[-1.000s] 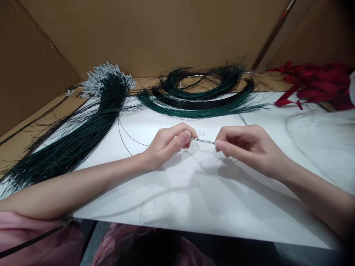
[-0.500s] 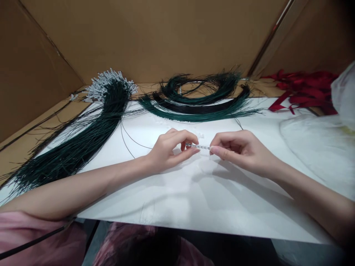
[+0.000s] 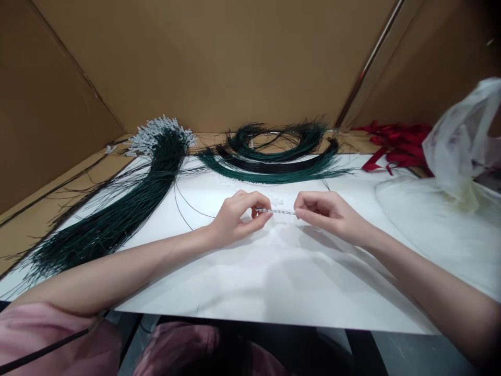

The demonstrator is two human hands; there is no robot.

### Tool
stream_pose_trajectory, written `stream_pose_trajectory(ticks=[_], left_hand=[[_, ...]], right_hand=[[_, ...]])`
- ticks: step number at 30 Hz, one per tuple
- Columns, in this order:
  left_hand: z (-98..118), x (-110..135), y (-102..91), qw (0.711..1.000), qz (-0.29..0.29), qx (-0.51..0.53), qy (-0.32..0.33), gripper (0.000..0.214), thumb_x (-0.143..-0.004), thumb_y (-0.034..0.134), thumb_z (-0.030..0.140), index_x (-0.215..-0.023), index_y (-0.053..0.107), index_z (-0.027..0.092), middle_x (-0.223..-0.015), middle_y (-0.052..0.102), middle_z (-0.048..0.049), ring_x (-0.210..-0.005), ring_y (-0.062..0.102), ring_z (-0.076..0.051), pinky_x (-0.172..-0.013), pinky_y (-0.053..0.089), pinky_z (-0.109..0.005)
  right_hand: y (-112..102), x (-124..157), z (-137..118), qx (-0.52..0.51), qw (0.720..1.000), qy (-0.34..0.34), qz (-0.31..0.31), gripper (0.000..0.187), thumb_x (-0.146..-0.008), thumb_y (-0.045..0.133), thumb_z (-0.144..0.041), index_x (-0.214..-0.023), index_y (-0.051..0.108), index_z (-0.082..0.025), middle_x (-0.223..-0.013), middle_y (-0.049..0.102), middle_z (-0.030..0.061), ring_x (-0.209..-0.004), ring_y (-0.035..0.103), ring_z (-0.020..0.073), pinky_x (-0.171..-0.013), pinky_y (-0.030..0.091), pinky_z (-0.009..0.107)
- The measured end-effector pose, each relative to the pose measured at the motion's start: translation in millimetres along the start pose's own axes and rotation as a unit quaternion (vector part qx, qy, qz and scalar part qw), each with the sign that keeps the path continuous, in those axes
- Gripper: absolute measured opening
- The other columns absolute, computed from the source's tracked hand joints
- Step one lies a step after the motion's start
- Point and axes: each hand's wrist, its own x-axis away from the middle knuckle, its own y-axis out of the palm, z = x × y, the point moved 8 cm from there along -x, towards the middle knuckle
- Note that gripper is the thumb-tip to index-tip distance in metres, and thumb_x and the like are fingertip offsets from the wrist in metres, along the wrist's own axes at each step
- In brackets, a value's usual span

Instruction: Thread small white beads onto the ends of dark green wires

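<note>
Between my two hands, just above the white tabletop (image 3: 235, 282), stretches a thin dark wire strung with small white beads (image 3: 282, 211). My left hand (image 3: 243, 216) pinches its left part between thumb and fingertips. At the other end, my right hand (image 3: 325, 211) grips the wire in a thumb-and-finger pinch, its other fingers curled. A few small white pieces (image 3: 277, 200) lie on the table behind the beaded wire. Left of my hands rests a big bundle of dark green wires (image 3: 133, 209), with clustered white beaded tips (image 3: 156, 133) at its far end.
Curved bundles of green and black wire (image 3: 274, 167) lie at the back middle. Red ribbons (image 3: 395, 146) are heaped at the back right, near a translucent plastic bag (image 3: 454, 146). Cardboard walls (image 3: 219, 62) enclose the table's back and sides.
The view has shifted, showing more of the plastic bag on the right. My hands are slightly farther apart, with more of the beaded wire exposed between them.
</note>
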Motion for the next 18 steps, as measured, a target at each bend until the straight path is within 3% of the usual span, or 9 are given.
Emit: stream_pose_trajectory(ticks=[5,8,10,13,16,18], left_hand=[[-6,-2,1.2,0.999,-0.028,0.031,-0.027,0.009,-0.093,0.065,0.026,-0.096,0.061,0.018,-0.083,0.067,-0.0007,-0.072,0.060,-0.011,-0.074,0.048,-0.027],[-20,-12,3.4,0.990,-0.065,0.086,-0.095,0.034,-0.090,0.070,0.036,-0.117,0.058,0.019,-0.096,0.071,-0.0047,-0.086,0.066,-0.015,-0.081,0.052,-0.030],[-30,-27,8.4,0.980,-0.092,0.117,-0.131,0.051,-0.086,0.074,0.038,-0.130,0.053,0.021,-0.111,0.072,-0.0087,-0.102,0.067,-0.020,-0.091,0.052,-0.036],[-29,-65,23.8,0.971,-0.133,0.168,-0.107,0.068,-0.080,0.080,0.037,-0.139,0.049,0.023,-0.141,0.060,-0.0139,-0.130,0.058,-0.027,-0.108,0.045,-0.046],[-17,-112,38.5,0.961,-0.148,0.228,-0.058,0.049,-0.081,0.079,0.037,-0.123,0.060,0.019,-0.134,0.065,-0.0121,-0.130,0.059,-0.025,-0.111,0.046,-0.044],[-1,-142,41.8,0.943,-0.177,0.283,-0.014,0.022,-0.095,0.063,0.036,-0.099,0.065,0.014,-0.108,0.074,-0.0106,-0.110,0.068,-0.020,-0.103,0.053,-0.038]], right_hand=[[-2,2,-2,0.001,1.000,0.011,0.008,0.032,-0.092,0.064,-0.046,-0.078,0.063,-0.017,-0.058,0.042,-0.0042,-0.053,0.035,0.0090,-0.050,0.025,0.027],[-17,-4,-8,-0.005,0.999,0.002,0.048,0.036,-0.091,0.064,-0.052,-0.080,0.066,-0.017,-0.059,0.042,-0.0035,-0.054,0.036,0.0097,-0.051,0.025,0.027],[-33,-14,-21,-0.027,0.995,-0.023,0.098,0.036,-0.090,0.066,-0.053,-0.080,0.066,-0.018,-0.064,0.047,-0.0019,-0.056,0.038,0.0100,-0.051,0.026,0.027],[-50,-36,-60,-0.074,0.981,-0.080,0.160,0.030,-0.088,0.070,-0.050,-0.083,0.067,-0.020,-0.063,0.048,-0.0029,-0.053,0.034,0.0088,-0.049,0.025,0.027],[-63,-59,-109,-0.072,0.972,-0.131,0.180,0.024,-0.091,0.068,-0.045,-0.088,0.067,-0.021,-0.057,0.043,-0.0053,-0.049,0.033,0.0081,-0.047,0.025,0.027],[-82,-70,-138,0.005,0.974,-0.147,0.171,0.031,-0.092,0.064,-0.051,-0.082,0.066,-0.022,-0.052,0.042,-0.0052,-0.047,0.039,0.0081,-0.045,0.024,0.027]])
